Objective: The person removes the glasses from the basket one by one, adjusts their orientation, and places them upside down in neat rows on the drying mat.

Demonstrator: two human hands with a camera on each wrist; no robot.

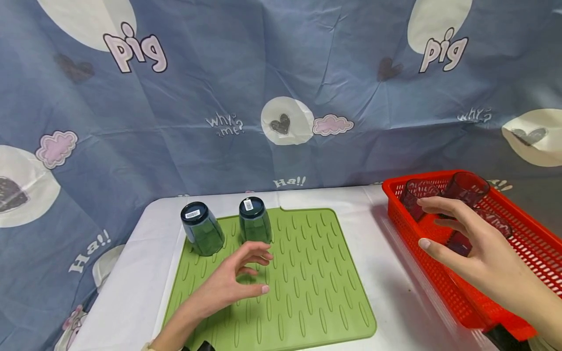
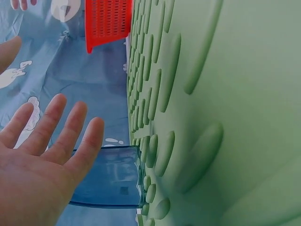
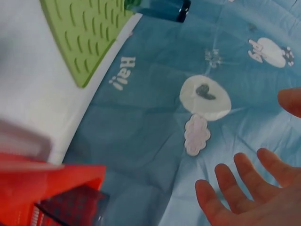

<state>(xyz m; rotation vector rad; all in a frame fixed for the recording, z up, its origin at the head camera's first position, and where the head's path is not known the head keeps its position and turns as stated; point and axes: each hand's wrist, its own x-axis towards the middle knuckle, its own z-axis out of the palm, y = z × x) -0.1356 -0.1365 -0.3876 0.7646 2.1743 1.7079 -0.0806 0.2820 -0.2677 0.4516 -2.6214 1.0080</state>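
Note:
Two blue-green drinking glasses stand upside down at the back left of a green ribbed mat point(image 1: 307, 273); the outer glass point(image 1: 202, 229) and the inner glass point(image 1: 254, 222) each carry a white label on the base. My left hand point(image 1: 228, 282) hovers over the mat in front of them, fingers apart and nothing held; in the left wrist view its fingers overlap a glass point(image 2: 113, 176). Above the near wall of a red basket point(image 1: 430, 263), my right hand point(image 1: 478, 248) is spread and holds nothing. Dark purplish glasses point(image 1: 467, 187) sit inside the basket, one partly hidden by that hand.
A white cloth point(image 1: 127, 282) covers the table around the mat. Behind the table's back edge hangs a blue printed curtain point(image 1: 228, 161). A clear plastic edge point(image 1: 421, 282) runs along the basket's left side.

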